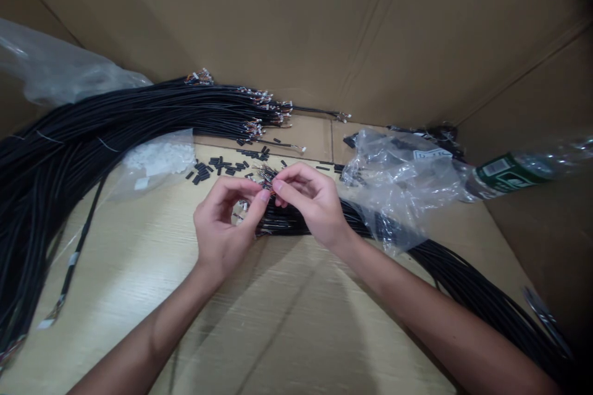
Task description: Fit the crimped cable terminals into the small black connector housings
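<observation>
My left hand (pixel 227 219) is closed in a pinch, thumb against forefinger. My right hand (pixel 315 203) pinches too, and the fingertips of both nearly meet. What they grip is too small to make out; thin bare wire ends (pixel 265 171) show right behind the fingertips. Under the hands lies a bundle of black cables (pixel 290 223), which runs off to the lower right beneath my right forearm. Small white connectors (pixel 241 207) show beside my left thumb. Several short black sleeves (pixel 222 165) are scattered just beyond the left hand.
A thick bundle of black cables with white connectors (pixel 152 105) fills the left and back. A bag of white pieces (pixel 160 157) lies by it. On the right are a crumpled clear bag (pixel 398 179), a green-labelled bottle (pixel 509 173) and tweezers-like metal tools (pixel 546 318). Cardboard walls (pixel 278 18) surround the table.
</observation>
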Action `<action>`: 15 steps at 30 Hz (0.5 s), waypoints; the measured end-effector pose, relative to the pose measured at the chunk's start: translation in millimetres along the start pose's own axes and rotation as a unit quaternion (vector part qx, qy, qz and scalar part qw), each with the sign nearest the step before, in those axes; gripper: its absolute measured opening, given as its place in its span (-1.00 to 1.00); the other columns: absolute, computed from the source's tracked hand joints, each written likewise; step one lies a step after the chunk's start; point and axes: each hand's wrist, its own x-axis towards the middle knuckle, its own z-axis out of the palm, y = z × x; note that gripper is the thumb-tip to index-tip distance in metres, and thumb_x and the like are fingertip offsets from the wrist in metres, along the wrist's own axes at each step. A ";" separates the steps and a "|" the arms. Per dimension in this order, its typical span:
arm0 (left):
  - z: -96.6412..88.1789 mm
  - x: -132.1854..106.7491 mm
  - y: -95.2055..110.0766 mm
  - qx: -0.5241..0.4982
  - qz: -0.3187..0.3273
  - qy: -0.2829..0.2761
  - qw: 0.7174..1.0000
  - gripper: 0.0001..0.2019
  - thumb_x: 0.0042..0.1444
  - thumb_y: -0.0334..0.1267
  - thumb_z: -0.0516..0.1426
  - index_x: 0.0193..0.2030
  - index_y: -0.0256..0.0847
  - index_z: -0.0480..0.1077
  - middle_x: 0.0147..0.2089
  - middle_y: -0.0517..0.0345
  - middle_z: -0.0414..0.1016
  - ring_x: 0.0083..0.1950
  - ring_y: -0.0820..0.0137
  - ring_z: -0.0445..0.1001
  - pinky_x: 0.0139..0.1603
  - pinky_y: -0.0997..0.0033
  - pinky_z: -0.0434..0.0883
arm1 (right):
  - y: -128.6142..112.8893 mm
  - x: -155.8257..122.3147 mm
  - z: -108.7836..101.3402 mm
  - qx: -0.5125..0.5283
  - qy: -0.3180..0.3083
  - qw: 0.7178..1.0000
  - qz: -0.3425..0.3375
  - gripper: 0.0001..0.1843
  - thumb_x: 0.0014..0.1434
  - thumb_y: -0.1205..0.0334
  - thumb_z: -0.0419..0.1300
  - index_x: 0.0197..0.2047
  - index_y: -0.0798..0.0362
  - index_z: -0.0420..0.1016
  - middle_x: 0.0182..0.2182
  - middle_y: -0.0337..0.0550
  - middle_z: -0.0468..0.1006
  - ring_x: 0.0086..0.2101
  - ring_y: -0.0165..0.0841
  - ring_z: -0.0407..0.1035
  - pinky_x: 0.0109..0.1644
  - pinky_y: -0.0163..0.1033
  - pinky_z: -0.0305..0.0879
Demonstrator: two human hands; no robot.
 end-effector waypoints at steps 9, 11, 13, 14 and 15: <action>1.3 1.1 0.4 -0.010 -0.017 -0.007 1.000 -0.76 0.19 -0.28 0.41 -0.05 -0.21 0.53 -0.18 0.11 0.61 -0.18 0.42 0.60 -0.10 0.44 0.54 | 0.3 0.6 -1.2 0.007 -0.003 1.000 -0.011 -0.79 0.20 0.17 0.46 -0.23 0.08 0.57 -0.35 -0.24 0.57 -0.39 -0.47 0.48 -0.26 -0.31 0.49; 1.5 2.1 1.1 -0.031 -0.032 -0.009 0.999 -0.69 0.18 -0.29 0.41 0.01 -0.21 0.48 -0.21 0.12 0.62 -0.19 0.41 0.61 -0.08 0.42 0.55 | 0.4 0.3 -1.8 0.001 -0.004 1.000 -0.011 -0.79 0.20 0.16 0.46 -0.23 0.07 0.57 -0.35 -0.24 0.56 -0.38 -0.46 0.48 -0.26 -0.30 0.49; 1.5 2.7 1.5 -0.040 -0.041 -0.014 0.998 -0.66 0.18 -0.29 0.41 0.04 -0.22 0.46 -0.22 0.12 0.62 -0.20 0.41 0.61 -0.09 0.42 0.55 | 0.5 -0.1 -2.1 -0.003 -0.004 1.000 -0.013 -0.78 0.20 0.15 0.46 -0.22 0.07 0.57 -0.34 -0.24 0.56 -0.38 -0.45 0.48 -0.26 -0.30 0.49; 1.4 2.9 1.5 -0.040 -0.044 -0.016 0.998 -0.66 0.19 -0.30 0.41 0.04 -0.22 0.46 -0.22 0.12 0.62 -0.20 0.41 0.61 -0.09 0.43 0.55 | 0.6 -0.2 -2.1 -0.005 -0.004 1.000 -0.013 -0.78 0.20 0.14 0.46 -0.22 0.07 0.57 -0.33 -0.24 0.56 -0.38 -0.45 0.48 -0.26 -0.29 0.48; 1.3 3.1 1.4 -0.039 -0.047 -0.018 0.998 -0.67 0.19 -0.30 0.41 0.03 -0.22 0.47 -0.22 0.11 0.62 -0.20 0.42 0.61 -0.09 0.44 0.54 | 0.8 -0.3 -2.0 -0.006 -0.003 1.000 -0.013 -0.78 0.20 0.14 0.46 -0.22 0.07 0.57 -0.33 -0.24 0.57 -0.38 -0.45 0.48 -0.26 -0.29 0.48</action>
